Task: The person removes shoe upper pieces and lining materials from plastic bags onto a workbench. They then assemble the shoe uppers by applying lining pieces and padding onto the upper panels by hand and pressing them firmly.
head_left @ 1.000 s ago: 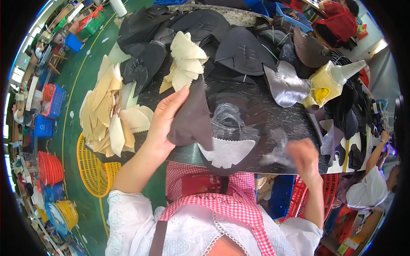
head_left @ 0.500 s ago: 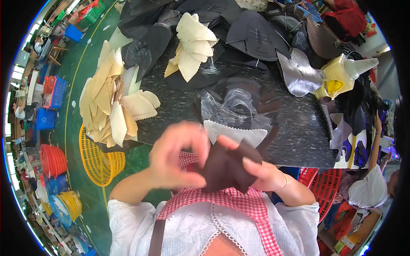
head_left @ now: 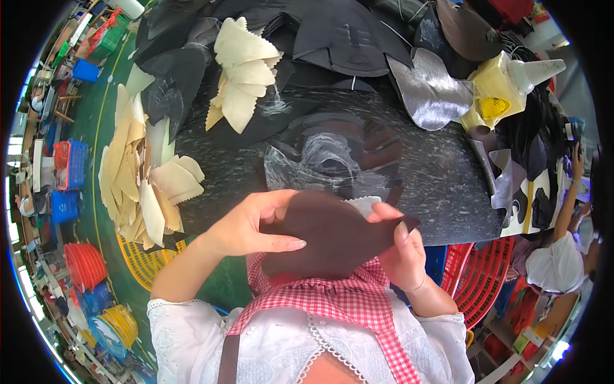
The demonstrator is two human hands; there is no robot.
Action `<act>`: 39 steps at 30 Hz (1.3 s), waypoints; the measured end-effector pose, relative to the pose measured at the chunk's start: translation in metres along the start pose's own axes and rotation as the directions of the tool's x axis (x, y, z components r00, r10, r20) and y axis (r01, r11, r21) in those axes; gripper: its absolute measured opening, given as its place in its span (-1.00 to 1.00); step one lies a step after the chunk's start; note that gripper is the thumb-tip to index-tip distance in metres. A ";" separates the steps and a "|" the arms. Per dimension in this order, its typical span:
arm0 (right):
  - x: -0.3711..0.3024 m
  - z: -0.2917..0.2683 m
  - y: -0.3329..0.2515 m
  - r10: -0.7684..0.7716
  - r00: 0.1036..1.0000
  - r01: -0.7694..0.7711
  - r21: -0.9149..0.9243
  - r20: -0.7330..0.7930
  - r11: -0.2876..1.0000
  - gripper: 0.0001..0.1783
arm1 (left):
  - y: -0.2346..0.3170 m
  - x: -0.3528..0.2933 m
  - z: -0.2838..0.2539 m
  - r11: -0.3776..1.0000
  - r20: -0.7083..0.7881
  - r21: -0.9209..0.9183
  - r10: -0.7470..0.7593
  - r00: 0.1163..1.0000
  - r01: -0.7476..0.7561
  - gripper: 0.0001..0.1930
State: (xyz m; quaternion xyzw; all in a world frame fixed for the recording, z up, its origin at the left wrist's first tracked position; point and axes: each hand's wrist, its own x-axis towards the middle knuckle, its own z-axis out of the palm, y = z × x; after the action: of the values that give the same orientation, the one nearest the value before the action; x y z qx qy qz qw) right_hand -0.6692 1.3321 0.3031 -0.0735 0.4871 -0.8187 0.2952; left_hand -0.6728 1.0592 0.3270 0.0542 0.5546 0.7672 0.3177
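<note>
Between my hands, just off the near edge of the dark table, I hold a dark brown cut piece of flat material (head_left: 326,240). My left hand (head_left: 256,227) pinches its left side, thumb on top. At its right edge my right hand (head_left: 401,246) grips a narrow corner between thumb and fingers. Behind it on the table lie dark glue-smeared pieces (head_left: 326,157), and a pale zigzag-edged piece (head_left: 364,204) is partly hidden by the brown one. Cream zigzag-edged pieces (head_left: 246,70) are fanned out farther back.
More cream pieces (head_left: 128,173) pile at the table's left edge, above a yellow basket (head_left: 144,259). A yellowish glue bottle (head_left: 499,96) lies at the right beside a silvery piece (head_left: 428,89). Red baskets (head_left: 483,281) stand below right. Another person (head_left: 556,262) works at far right.
My left hand has closed on the brown piece, which was folded in my right hand and is now spread flat between both. The view has shifted slightly.
</note>
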 end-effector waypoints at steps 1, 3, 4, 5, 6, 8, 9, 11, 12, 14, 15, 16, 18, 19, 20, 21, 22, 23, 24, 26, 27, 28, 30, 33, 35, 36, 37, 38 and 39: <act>0.002 0.004 -0.003 -0.041 0.997 0.049 0.129 -0.068 0.990 -0.56 | 0.004 0.005 -0.001 1.000 0.005 0.020 -0.019 1.000 0.019 -0.45; 0.011 -0.002 -0.008 -0.096 0.991 0.087 -0.101 -0.095 0.991 -0.62 | 0.011 0.014 -0.002 0.998 0.012 0.042 -0.046 0.999 0.045 -0.46; 0.016 -0.006 -0.009 -0.155 0.983 0.113 -0.330 -0.102 0.937 -0.66 | 0.014 0.018 -0.003 0.997 -0.032 0.047 -0.053 0.998 0.054 -0.51; 0.020 -0.010 -0.010 -0.232 0.965 0.122 -0.578 -0.120 0.807 -0.69 | 0.017 0.022 -0.003 0.997 -0.073 0.052 -0.061 0.996 0.064 -0.55; 0.026 -0.011 -0.010 -0.231 0.964 0.117 -0.574 -0.130 0.810 -0.69 | 0.022 0.026 -0.004 0.996 -0.067 0.052 -0.070 0.995 0.074 -0.55; 0.038 -0.011 -0.011 -0.411 0.903 0.141 -0.813 -0.129 0.565 -0.64 | 0.032 0.035 -0.008 0.789 -0.193 0.597 -0.033 0.981 0.145 -0.61; 0.042 -0.014 -0.008 -0.459 0.882 0.159 -0.854 -0.103 0.496 -0.62 | 0.019 0.038 -0.013 0.764 -0.151 0.645 0.106 0.983 0.016 -0.61; 0.045 -0.015 -0.009 -0.445 0.891 0.137 -0.881 -0.090 0.453 -0.61 | 0.009 0.041 -0.013 0.781 -0.157 0.624 0.137 0.978 -0.010 -0.59; 0.046 -0.015 -0.010 -0.429 0.901 0.120 -0.907 -0.072 0.404 -0.59 | 0.007 0.043 -0.013 0.798 -0.166 0.602 0.175 0.970 -0.040 -0.58; 0.049 -0.016 -0.011 -0.407 0.907 0.086 -0.900 -0.107 0.427 -0.59 | 0.004 0.045 -0.013 0.798 -0.178 0.602 0.175 0.968 -0.034 -0.57; 0.051 -0.017 -0.012 -0.383 0.913 0.053 -0.894 -0.136 0.444 -0.58 | 0.004 0.046 -0.012 0.799 -0.191 0.600 0.181 0.965 -0.031 -0.56; 0.052 -0.017 -0.013 -0.384 0.913 0.051 -0.893 -0.140 0.447 -0.58 | 0.005 0.048 -0.011 0.799 -0.188 0.600 0.178 0.966 -0.030 -0.56; 0.055 -0.016 -0.015 -0.386 0.913 0.037 -0.915 -0.132 0.401 -0.57 | 0.009 0.052 -0.009 0.755 -0.156 0.656 0.164 0.974 -0.022 -0.56; 0.057 -0.018 -0.017 -0.386 0.913 0.036 -0.915 -0.133 0.401 -0.57 | 0.008 0.053 -0.009 0.755 -0.154 0.655 0.163 0.974 -0.023 -0.56; 0.061 -0.020 -0.019 -0.455 0.890 0.081 -0.971 -0.032 0.226 -0.57 | 0.005 0.053 -0.011 0.725 -0.142 0.687 0.203 0.969 -0.051 -0.55; 0.063 -0.023 -0.021 -0.503 0.860 0.119 -0.992 0.082 0.042 -0.57 | 0.004 0.051 -0.012 0.693 -0.129 0.717 0.243 0.961 -0.079 -0.55; 0.059 -0.028 -0.025 -0.504 0.862 -0.004 -0.996 -0.050 0.091 -0.58 | 0.005 0.049 -0.013 0.693 -0.141 0.718 0.246 0.959 -0.072 -0.55; 0.057 -0.031 -0.029 -0.510 0.857 0.146 -0.984 0.076 0.099 -0.60 | 0.006 0.049 -0.013 0.694 -0.114 0.716 0.224 0.968 -0.076 -0.53; 0.057 -0.031 -0.031 -0.515 0.833 0.295 -0.950 0.201 0.107 -0.61 | 0.007 0.049 -0.014 0.695 -0.090 0.715 0.202 0.975 -0.078 -0.51; 0.063 -0.013 -0.027 -0.327 0.764 0.613 -0.783 0.555 0.102 -0.68 | 0.005 0.053 -0.012 0.649 -0.081 0.754 0.251 0.965 -0.106 -0.49; 0.068 0.000 -0.021 -0.156 0.811 0.577 -0.815 0.564 0.057 -0.73 | 0.004 0.053 -0.012 0.600 -0.049 0.788 0.287 0.957 -0.139 -0.46; 0.075 -0.001 -0.003 -0.173 0.856 0.507 -0.855 0.487 0.106 -0.76 | 0.010 0.048 -0.011 0.601 -0.056 0.787 0.289 0.956 -0.136 -0.46; 0.075 0.000 -0.001 -0.180 0.859 0.497 -0.864 0.479 0.075 -0.74 | 0.029 0.035 -0.014 0.769 -0.264 0.628 0.062 0.963 0.122 -0.43; 0.071 -0.003 0.002 -0.181 0.857 0.497 -0.867 0.483 0.041 -0.67 | 0.011 0.032 -0.028 0.714 -0.352 0.697 0.267 0.897 0.061 -0.43; 0.071 -0.002 0.001 -0.161 0.827 0.539 -0.841 0.539 -0.043 -0.63 | 0.011 0.031 -0.027 0.712 -0.382 0.697 0.263 0.886 0.090 -0.44; 0.072 -0.001 0.000 -0.143 0.803 0.564 -0.815 0.579 -0.131 -0.59 | 0.008 0.032 -0.029 0.703 -0.368 0.708 0.291 0.883 0.063 -0.45; 0.075 0.002 -0.004 -0.145 0.797 0.571 -0.810 0.586 -0.134 -0.59 | 0.006 0.033 -0.030 0.693 -0.352 0.720 0.319 0.880 0.036 -0.46; 0.078 0.007 -0.009 -0.073 0.813 0.561 -0.810 0.578 -0.169 -0.54 | 0.002 0.033 -0.031 0.691 -0.355 0.722 0.323 0.877 0.038 -0.46; 0.081 0.011 -0.016 -0.001 0.826 0.552 -0.808 0.564 -0.205 -0.48 | -0.001 0.033 -0.031 0.708 -0.345 0.706 0.339 0.875 0.004 -0.46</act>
State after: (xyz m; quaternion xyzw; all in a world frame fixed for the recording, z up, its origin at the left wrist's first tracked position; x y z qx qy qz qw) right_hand -0.7374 1.2840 0.3087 -0.5271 0.8288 -0.1860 0.0260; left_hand -0.7118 1.0520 0.3056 0.0404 0.8488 0.5233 0.0640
